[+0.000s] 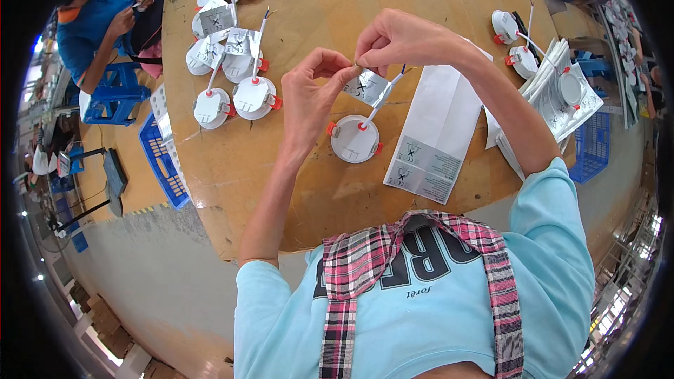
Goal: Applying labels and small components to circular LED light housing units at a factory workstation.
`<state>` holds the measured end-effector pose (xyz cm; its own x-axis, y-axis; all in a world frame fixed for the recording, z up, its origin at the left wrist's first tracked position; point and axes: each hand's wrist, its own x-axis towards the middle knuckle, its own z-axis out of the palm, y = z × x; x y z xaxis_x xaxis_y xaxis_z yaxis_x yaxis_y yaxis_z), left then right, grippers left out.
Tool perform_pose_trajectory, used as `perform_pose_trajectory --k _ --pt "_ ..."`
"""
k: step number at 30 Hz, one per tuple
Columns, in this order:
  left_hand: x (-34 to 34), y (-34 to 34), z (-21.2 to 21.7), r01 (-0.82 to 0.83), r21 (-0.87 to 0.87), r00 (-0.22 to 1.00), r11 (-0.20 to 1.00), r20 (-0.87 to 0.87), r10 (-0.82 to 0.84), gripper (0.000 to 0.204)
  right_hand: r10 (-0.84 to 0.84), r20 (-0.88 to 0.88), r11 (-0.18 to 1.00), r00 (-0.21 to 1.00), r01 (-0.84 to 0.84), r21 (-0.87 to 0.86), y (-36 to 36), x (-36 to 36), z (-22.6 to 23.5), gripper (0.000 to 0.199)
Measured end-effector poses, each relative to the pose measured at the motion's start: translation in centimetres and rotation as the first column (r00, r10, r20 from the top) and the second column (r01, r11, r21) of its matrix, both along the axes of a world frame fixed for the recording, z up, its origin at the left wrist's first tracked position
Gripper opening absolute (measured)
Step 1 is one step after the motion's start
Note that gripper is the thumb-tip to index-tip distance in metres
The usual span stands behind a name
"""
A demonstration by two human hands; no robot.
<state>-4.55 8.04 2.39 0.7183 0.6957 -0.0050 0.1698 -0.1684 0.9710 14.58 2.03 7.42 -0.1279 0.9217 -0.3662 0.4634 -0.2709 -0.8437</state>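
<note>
Head view: I see both hands raised above the round wooden surface [295, 189], meeting near picture centre. My left hand [309, 102] has thumb and forefinger pressed together on the upper edge of a small folded paper tag [366, 88]; my right hand [400, 42] pinches the same spot from 1 o'clock, fingertips of the two hands touching or all but touching. The tag hangs just below the pinch, at 3 o'clock from the left palm. A thin white cable [379, 102] runs past the tag; its long axis goes from 1 o'clock down to 7 o'clock, ending at a round white lamp [354, 139] lying flat on the surface directly under the hands, at 6 o'clock from the tag. The lamp looks like smooth matte plastic with small red spring clips at its rim. A white paper sheet [432, 133] lies beside it at 3 o'clock. More such lamps [232, 95], tagged, cluster at 9 to 10 o'clock, well apart.
</note>
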Motion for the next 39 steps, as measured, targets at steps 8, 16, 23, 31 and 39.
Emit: perform_pose_trajectory --k 8,16,23,31,39 --pt "0.4 -0.5 0.2 0.001 0.084 1.000 0.996 -0.030 0.002 0.013 -0.045 -0.002 0.999 0.999 0.045 0.022 -0.9 0.0 0.2 0.021" --pt "0.6 -1.2 -0.2 -0.052 0.267 0.998 0.962 0.041 0.043 0.014 -0.114 -0.117 0.993 0.987 0.117 0.018 -1.3 0.4 -1.1 0.021" --pt "0.3 -0.5 -0.7 -0.007 0.068 0.999 0.998 0.042 0.005 0.011 -0.076 -0.178 0.996 0.981 0.083 0.032 -1.7 0.5 -1.1 0.021" --pt "0.8 1.1 -0.9 0.196 0.012 0.980 0.980 0.030 -0.197 0.014 0.019 -0.122 0.999 0.992 -0.016 0.030 -1.4 1.2 -0.8 0.021" --pt "1.0 1.2 -0.3 0.234 -0.316 0.958 0.919 0.237 -0.162 0.032 -0.219 -0.376 0.973 0.900 0.230 -0.015 -3.3 1.2 -2.4 0.023"
